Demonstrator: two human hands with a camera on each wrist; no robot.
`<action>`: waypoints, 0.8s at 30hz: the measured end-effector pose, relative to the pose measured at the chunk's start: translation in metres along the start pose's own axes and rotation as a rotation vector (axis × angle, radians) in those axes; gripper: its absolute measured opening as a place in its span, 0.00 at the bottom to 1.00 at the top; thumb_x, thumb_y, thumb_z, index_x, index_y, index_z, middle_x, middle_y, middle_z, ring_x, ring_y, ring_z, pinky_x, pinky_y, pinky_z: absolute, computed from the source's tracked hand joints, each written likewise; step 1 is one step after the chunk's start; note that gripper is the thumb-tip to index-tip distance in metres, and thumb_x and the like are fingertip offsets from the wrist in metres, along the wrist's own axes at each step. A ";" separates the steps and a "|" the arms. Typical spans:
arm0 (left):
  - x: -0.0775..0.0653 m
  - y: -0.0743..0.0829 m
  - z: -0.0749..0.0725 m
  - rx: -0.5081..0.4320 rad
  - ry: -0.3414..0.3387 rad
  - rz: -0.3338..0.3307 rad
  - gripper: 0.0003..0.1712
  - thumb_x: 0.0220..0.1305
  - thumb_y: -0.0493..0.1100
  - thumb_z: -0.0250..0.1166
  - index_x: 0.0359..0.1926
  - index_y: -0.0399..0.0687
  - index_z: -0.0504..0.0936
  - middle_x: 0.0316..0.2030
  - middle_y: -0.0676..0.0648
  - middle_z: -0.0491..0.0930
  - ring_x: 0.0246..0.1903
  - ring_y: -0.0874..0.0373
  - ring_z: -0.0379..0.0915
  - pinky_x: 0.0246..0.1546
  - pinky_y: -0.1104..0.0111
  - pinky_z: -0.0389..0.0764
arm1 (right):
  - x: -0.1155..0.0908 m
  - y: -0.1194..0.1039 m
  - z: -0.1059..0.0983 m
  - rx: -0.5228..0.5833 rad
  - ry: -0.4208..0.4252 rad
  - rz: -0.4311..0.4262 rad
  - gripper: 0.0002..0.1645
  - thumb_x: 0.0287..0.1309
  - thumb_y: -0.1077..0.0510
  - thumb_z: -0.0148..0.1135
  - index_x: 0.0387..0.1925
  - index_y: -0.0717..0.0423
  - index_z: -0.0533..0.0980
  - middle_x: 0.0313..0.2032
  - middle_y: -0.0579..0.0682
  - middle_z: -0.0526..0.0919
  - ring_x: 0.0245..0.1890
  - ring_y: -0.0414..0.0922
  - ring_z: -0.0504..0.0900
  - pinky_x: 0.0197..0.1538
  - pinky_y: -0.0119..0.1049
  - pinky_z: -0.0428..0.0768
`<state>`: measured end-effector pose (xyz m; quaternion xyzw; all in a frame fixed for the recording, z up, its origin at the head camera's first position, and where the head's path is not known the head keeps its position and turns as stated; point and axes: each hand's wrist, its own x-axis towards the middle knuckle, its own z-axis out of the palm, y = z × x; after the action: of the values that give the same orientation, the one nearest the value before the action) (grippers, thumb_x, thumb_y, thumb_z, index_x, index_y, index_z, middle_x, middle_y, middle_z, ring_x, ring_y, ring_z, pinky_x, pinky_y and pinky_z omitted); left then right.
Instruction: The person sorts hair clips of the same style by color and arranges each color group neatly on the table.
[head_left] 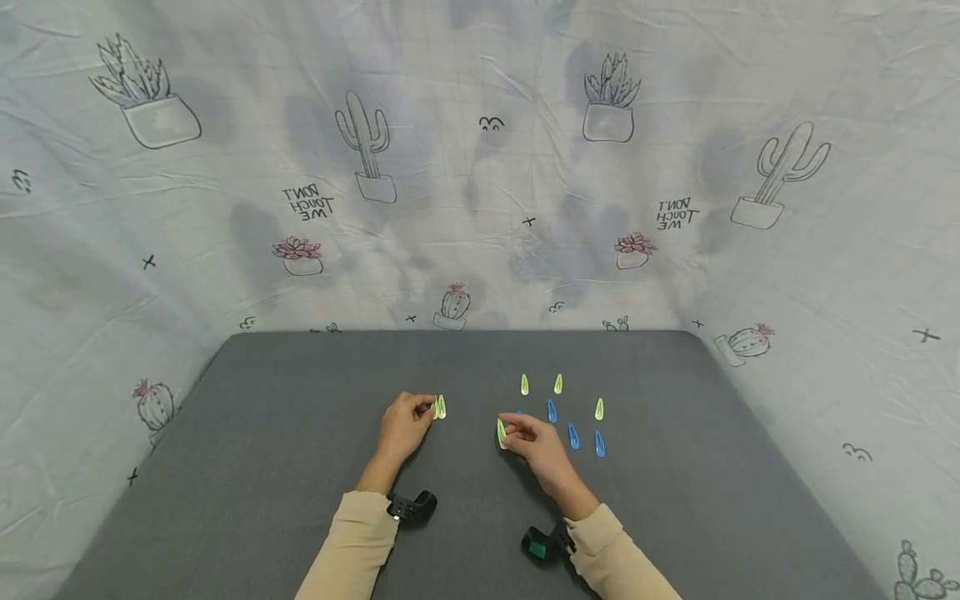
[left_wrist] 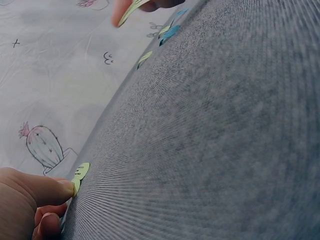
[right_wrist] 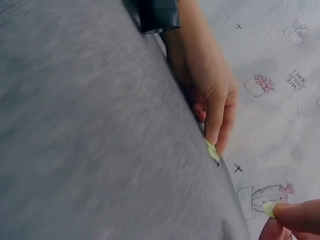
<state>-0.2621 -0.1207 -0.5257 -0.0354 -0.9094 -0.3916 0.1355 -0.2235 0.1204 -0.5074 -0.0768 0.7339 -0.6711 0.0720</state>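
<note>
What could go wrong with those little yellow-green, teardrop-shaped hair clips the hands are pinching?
The right hand could drop its yellow-green clip, because it's small and pinched only by part of it. The left hand might nudge the neighbouring yellow-green clip, which is right beside its own. The right hand might also bump the nearby blue teardrop-shaped clip.

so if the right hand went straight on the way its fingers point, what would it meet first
Probably the green clips at the left hand; the right hand looks raised, so it might pass above them.
</note>
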 end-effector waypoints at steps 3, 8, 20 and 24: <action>0.000 -0.001 0.000 0.002 -0.004 -0.001 0.11 0.57 0.38 0.66 0.43 0.45 0.86 0.29 0.48 0.75 0.24 0.61 0.65 0.27 0.68 0.66 | 0.004 -0.008 0.008 0.006 0.000 0.010 0.23 0.57 0.71 0.58 0.55 0.73 0.72 0.38 0.60 0.76 0.31 0.37 0.73 0.33 0.29 0.72; 0.000 -0.003 0.000 0.003 0.002 0.002 0.11 0.57 0.37 0.66 0.43 0.45 0.86 0.30 0.48 0.75 0.24 0.61 0.65 0.27 0.68 0.66 | 0.007 -0.033 0.025 -0.022 -0.025 -0.003 0.22 0.57 0.72 0.56 0.54 0.74 0.72 0.39 0.68 0.75 0.31 0.39 0.72 0.34 0.32 0.72; -0.002 -0.003 0.002 0.017 0.013 0.021 0.10 0.57 0.38 0.67 0.42 0.45 0.86 0.29 0.49 0.74 0.23 0.62 0.65 0.27 0.68 0.65 | 0.046 -0.008 0.053 -0.056 0.014 -0.014 0.21 0.56 0.71 0.58 0.53 0.72 0.75 0.38 0.66 0.78 0.31 0.39 0.74 0.36 0.37 0.76; -0.003 -0.004 0.003 0.015 0.018 0.019 0.10 0.57 0.38 0.67 0.42 0.45 0.86 0.28 0.49 0.74 0.23 0.61 0.64 0.27 0.68 0.65 | 0.057 -0.001 0.060 -0.070 0.043 0.011 0.20 0.54 0.71 0.60 0.51 0.69 0.77 0.36 0.61 0.79 0.31 0.39 0.74 0.37 0.35 0.77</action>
<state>-0.2608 -0.1209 -0.5308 -0.0394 -0.9107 -0.3838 0.1476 -0.2669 0.0496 -0.5123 -0.0607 0.7587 -0.6461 0.0573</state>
